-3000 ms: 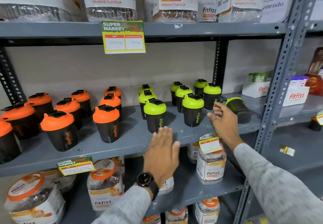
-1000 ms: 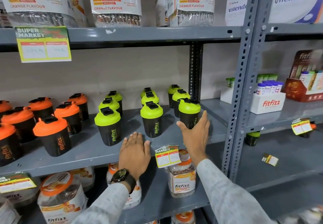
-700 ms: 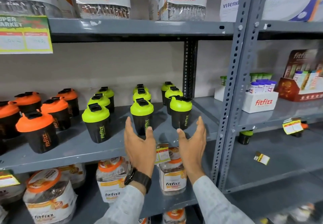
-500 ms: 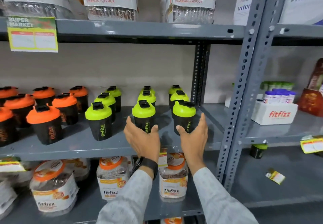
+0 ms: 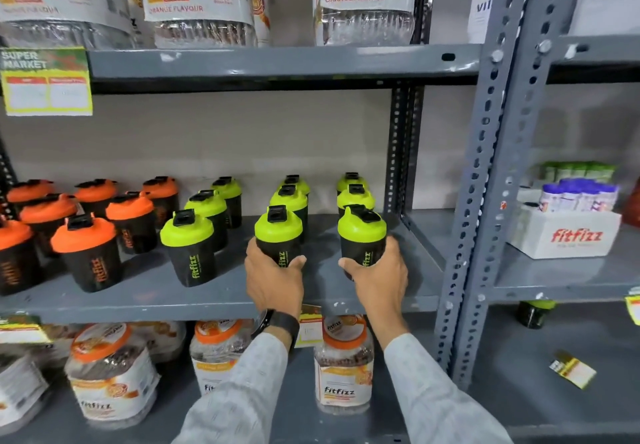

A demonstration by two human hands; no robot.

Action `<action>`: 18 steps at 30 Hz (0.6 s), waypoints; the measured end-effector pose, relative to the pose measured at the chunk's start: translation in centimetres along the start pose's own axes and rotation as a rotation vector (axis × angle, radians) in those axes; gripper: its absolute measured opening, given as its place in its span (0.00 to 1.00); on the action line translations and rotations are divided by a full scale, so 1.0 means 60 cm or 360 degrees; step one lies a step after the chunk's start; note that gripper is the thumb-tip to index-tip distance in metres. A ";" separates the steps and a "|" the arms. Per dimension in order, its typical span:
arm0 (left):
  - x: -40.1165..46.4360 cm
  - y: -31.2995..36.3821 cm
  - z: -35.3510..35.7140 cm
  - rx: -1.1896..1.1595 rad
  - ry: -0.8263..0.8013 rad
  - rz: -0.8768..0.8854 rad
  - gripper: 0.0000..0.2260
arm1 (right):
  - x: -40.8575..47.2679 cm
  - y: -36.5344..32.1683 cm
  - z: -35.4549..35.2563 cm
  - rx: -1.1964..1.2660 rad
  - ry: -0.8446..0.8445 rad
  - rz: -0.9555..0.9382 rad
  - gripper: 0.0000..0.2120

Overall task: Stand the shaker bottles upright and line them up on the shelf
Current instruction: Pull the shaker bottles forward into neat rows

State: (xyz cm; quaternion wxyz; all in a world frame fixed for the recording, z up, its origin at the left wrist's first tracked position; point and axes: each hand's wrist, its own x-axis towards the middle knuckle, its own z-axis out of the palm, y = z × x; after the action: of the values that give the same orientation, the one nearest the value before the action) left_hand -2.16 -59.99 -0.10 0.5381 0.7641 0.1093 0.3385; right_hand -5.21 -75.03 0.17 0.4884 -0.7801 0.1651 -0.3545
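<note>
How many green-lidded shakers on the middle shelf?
9, in three columns of three: left column; middle; right. Left hand and right hand each grip a front shaker.

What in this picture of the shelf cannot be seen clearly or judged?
- Head view: the price tag at upper left is blurred; its numbers are unreadable.
- The bases of the two front green shakers are hidden by the left hand and right hand.
- The orange shakers at far left are cut off by the frame edge, so their count is unknown.
</note>
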 end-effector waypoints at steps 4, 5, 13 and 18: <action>0.000 -0.010 -0.008 -0.0007 -0.0081 0.0111 0.38 | -0.012 -0.005 0.003 -0.0001 0.0201 -0.0017 0.39; 0.001 -0.012 -0.009 -0.0004 -0.0103 0.0127 0.38 | -0.014 -0.006 0.006 -0.0008 0.0232 -0.0026 0.39; -0.003 -0.020 -0.014 0.0010 -0.0117 0.0240 0.37 | -0.020 -0.009 0.017 -0.0073 0.0242 -0.0089 0.39; -0.003 -0.023 -0.016 -0.0005 -0.0103 0.0259 0.37 | -0.020 -0.008 0.014 -0.0078 0.0231 -0.0112 0.38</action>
State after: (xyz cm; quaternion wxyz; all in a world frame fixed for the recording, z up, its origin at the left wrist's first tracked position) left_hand -2.66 -58.82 -1.24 0.5132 0.7802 0.0289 0.3565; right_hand -5.49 -73.58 -0.12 0.4430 -0.7694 0.1812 -0.4230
